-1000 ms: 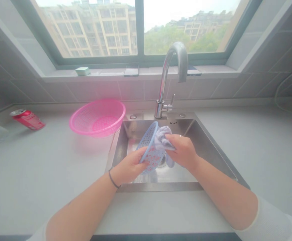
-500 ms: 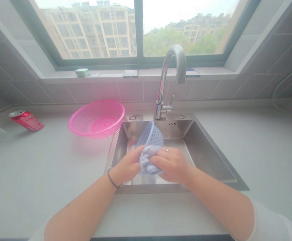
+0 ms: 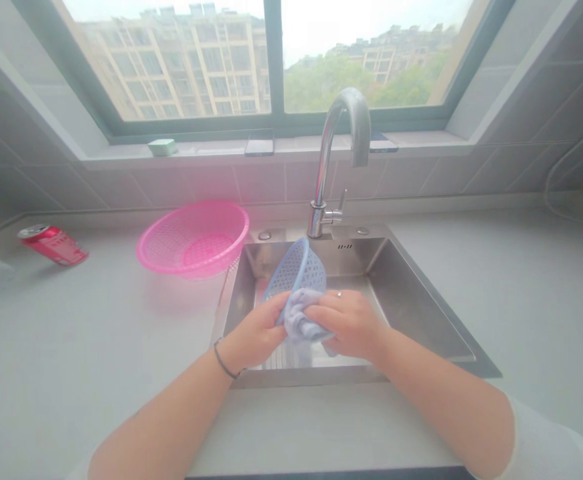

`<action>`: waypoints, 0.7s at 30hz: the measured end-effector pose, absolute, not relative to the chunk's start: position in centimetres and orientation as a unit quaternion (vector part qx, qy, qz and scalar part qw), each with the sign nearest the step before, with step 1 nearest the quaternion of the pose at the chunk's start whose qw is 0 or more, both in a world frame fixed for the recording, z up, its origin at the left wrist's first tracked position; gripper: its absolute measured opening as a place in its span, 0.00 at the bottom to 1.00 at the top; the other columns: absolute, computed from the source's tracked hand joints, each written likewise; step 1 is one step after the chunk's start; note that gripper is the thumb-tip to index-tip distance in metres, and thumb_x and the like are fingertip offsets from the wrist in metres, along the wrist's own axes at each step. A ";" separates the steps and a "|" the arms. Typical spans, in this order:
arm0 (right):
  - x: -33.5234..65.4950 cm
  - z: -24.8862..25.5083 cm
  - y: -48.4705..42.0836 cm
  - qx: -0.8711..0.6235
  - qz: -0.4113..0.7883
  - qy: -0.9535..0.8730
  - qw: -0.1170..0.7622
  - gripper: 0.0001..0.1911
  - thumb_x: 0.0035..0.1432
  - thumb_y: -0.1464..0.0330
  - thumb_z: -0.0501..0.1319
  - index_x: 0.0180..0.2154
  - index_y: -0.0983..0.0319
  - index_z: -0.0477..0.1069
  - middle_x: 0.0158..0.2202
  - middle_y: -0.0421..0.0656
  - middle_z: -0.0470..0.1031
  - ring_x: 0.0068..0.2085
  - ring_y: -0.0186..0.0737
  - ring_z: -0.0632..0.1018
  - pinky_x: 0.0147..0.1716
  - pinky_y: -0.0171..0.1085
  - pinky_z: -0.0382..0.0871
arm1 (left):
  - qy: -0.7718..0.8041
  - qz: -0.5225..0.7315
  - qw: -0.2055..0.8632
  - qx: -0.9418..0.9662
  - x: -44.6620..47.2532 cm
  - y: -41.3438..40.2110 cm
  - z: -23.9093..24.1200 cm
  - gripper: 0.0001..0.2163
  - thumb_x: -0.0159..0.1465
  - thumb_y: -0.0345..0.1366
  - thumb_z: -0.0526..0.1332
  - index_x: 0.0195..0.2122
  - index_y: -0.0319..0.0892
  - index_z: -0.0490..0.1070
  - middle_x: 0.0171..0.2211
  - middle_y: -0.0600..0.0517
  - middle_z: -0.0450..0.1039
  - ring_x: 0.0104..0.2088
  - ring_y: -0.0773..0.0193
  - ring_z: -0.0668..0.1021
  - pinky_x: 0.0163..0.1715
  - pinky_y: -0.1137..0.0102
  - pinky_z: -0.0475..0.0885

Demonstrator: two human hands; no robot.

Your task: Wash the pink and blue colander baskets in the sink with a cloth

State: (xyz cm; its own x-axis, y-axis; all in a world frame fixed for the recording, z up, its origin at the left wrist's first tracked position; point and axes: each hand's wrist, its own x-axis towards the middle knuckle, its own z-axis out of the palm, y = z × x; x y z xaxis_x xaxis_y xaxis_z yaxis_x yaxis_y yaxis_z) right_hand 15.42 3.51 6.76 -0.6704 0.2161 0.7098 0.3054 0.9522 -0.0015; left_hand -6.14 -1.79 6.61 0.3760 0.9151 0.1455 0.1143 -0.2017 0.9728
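A small blue plastic basket (image 3: pixel 296 267) stands on edge over the steel sink (image 3: pixel 411 313). My left hand (image 3: pixel 256 333) grips its lower rim from the left, fingers closed. My right hand (image 3: pixel 349 323), a ring on one finger, is closed on a pale blue cloth (image 3: pixel 299 320) bunched against the basket's near side. Both hands meet over the middle of the sink basin.
A pink basket (image 3: pixel 194 237) sits on the counter, overhanging the sink's left edge. A red can (image 3: pixel 51 243) lies on its side at far left. The chrome tap (image 3: pixel 339 147) arches over the sink's back. Two phones and a green block rest on the windowsill.
My right hand and the cloth moved from the basket's upper inside down to its near lower side. The basket turned a little more upright and stayed in my left hand.
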 end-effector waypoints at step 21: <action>18.0 5.4 9.3 -0.526 0.277 -0.675 0.437 0.14 0.57 0.57 0.62 0.35 0.61 0.78 0.27 0.40 0.77 0.31 0.43 0.75 0.33 0.38 0.66 | 0.349 0.537 0.657 0.398 -6.1 -2.2 8.0 0.34 0.62 0.42 0.72 0.67 0.49 0.62 0.62 0.41 0.72 0.60 0.42 0.76 0.55 0.52 0.76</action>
